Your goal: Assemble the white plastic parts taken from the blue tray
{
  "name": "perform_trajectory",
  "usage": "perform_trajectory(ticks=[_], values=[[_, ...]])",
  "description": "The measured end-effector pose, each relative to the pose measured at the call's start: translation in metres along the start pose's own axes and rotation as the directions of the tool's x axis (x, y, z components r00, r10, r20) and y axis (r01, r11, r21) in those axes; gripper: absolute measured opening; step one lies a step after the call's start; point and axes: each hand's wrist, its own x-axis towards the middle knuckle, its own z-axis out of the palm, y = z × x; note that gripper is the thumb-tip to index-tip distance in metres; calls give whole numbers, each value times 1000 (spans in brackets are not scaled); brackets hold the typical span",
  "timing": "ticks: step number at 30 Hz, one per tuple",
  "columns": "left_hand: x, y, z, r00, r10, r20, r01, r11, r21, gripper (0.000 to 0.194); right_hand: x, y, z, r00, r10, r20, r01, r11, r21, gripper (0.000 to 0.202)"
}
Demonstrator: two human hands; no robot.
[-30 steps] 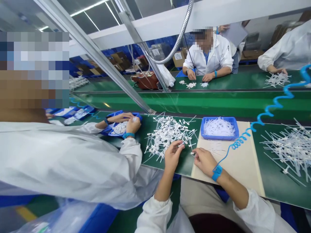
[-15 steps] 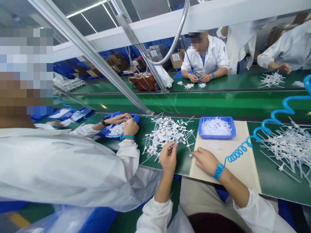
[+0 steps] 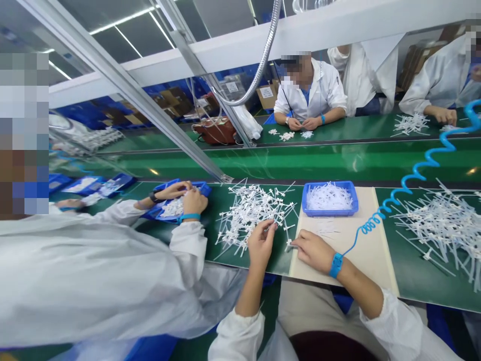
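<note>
My left hand (image 3: 261,241) is closed, fingertips pinched at the near right edge of a pile of white plastic pieces with thin tubes (image 3: 251,213); what it grips is too small to make out. My right hand (image 3: 313,249), with a blue wrist strap (image 3: 336,264), is closed at the left edge of a beige board (image 3: 349,248). Its fingertips pinch a small white piece (image 3: 289,242) that lies beside them. Beyond this hand, a blue tray (image 3: 330,213) full of thin white parts rests on the board, with a few thin pieces in front of it.
A coiled blue cord (image 3: 408,184) runs from the strap to the upper right. Another white pile (image 3: 443,225) lies at right. A person in a white coat (image 3: 93,281) works close on the left over a blue tray. Slanted metal posts rise beyond the green table (image 3: 278,260).
The view has shifted slightly, so the near person sits further left. My hands keep nearly the same poses. Across the table, a person's hand at right has lowered to the surface.
</note>
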Motion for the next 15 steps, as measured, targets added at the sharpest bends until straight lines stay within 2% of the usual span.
perform_trajectory(ticks=[3,6,10,15], values=[[3,-1,0,998,-26,57,26,1000,-9,30,-2,1,1,999,41,7,-41,999,21,25],[5,-2,-3,995,-2,100,2,1000,3,29,-3,0,2,999,49,-24,-47,997,67,24],[7,-3,-6,985,61,163,-66,997,27,28,-2,-6,-2,997,48,-64,-37,987,157,20],[10,-3,-6,958,198,208,-219,973,80,25,-7,-12,-16,988,86,-128,-45,955,292,13]])
